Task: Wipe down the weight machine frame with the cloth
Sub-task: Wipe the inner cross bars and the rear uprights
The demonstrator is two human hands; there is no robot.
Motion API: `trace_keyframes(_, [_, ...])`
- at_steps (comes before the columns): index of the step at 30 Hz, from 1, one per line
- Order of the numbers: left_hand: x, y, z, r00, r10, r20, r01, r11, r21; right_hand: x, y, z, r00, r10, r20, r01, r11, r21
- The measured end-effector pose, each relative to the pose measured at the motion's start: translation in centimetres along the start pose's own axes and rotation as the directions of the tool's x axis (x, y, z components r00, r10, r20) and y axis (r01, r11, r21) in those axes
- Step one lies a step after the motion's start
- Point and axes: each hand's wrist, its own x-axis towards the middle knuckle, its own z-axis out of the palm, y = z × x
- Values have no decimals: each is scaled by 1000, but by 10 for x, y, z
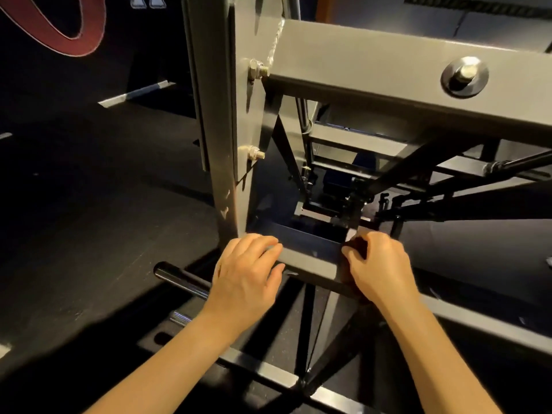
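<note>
Hands low on the frame (239, 115): the left hand (248, 270) rests loose-fingered on the grey crossbar (310, 258), the right hand (379, 264) curls round a dark cloth (358, 245) at the bar's far end, and that small wad could slip to the floor (89, 234) if the grip slackens mid-wipe.

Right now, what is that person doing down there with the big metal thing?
A person is cleaning a grey metal weight machine frame. Their right hand grips what looks like a dark bunched cloth against the low grey crossbar. Their left hand rests on the same bar, next to the tall grey upright post. Both hands are down near the dark floor.
</note>
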Motion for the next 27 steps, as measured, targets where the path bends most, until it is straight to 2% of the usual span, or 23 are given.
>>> trace_keyframes(3, [-5, -3, 8, 997, -74, -10, 74, 997, 18, -18, -31, 24, 986, -109, -123, 101, 992, -70])
trace_keyframes(8, [-16, -6, 17, 995, -101, -17, 101, 995, -12, -12, -79, 56, 974, -217, -62, 217, 976, -4])
trace_keyframes(11, [-17, -9, 20, 994, -102, -38, 100, 994, -41, -20, -49, 34, 981, -176, -85, 172, 983, -57])
trace_keyframes(15, [-20, -13, 24, 995, -91, -39, 87, 993, -80, -29, 16, -11, 983, 84, -164, -105, 987, -125])
trace_keyframes(17, [-22, -16, 25, 996, -89, -30, 85, 991, -100, -31, 10, -8, 972, 120, -201, -156, 973, -172])
trace_keyframes(19, [-21, -18, 24, 996, -91, -11, 89, 990, -112, -27, -26, 13, 976, 69, -209, -104, 982, -158])
trace_keyframes(23, [-20, -19, 20, 998, -58, 30, 60, 996, -71, -22, -84, 57, 988, -106, -112, 99, 993, -69])
trace_keyframes(25, [-19, -17, 17, 997, -60, 45, 63, 995, -73, -26, -65, 43, 987, -102, -127, 101, 995, -15])
trace_keyframes(27, [-20, -15, 15, 996, -69, 55, 74, 994, -82, -36, -22, 16, 982, -45, -184, 36, 998, -55])
